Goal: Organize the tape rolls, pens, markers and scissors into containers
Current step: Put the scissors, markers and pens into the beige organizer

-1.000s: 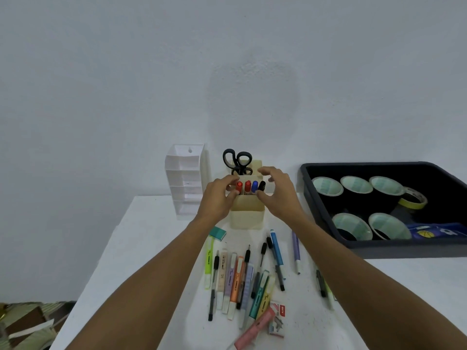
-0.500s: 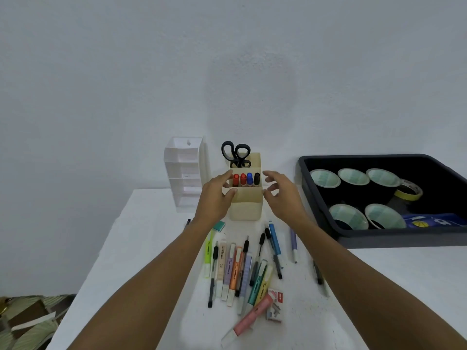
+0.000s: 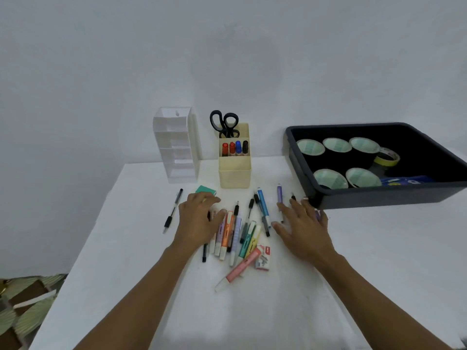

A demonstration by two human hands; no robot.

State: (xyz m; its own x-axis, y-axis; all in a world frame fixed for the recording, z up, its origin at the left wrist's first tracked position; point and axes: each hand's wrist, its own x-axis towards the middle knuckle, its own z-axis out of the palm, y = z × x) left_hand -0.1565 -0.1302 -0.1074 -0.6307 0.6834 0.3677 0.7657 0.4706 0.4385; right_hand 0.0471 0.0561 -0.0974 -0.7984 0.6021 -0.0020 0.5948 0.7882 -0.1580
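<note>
A cream holder (image 3: 234, 173) stands at the back of the white table (image 3: 252, 311). Black scissors (image 3: 224, 123) and several markers (image 3: 235, 148) stand in it. A heap of highlighters and pens (image 3: 240, 236) lies in front of it. My left hand (image 3: 199, 222) lies over the heap's left side, fingers relaxed. My right hand (image 3: 303, 228) is spread flat, resting on pens near a purple pen (image 3: 279, 195). The black bin (image 3: 379, 198) on the right holds several tape rolls (image 3: 328, 179) and a yellow roll (image 3: 386, 157).
A clear tiered organizer (image 3: 177, 147) stands left of the holder. A lone black pen (image 3: 173, 210) lies at the left, a teal eraser (image 3: 206, 191) behind my left hand, a small staple box (image 3: 262, 258) beside a pink highlighter (image 3: 240, 270). The table's left edge drops to a patterned floor.
Both hands have left the cream holder and come down and toward me onto the pens on the table. The markers stay in the holder.
</note>
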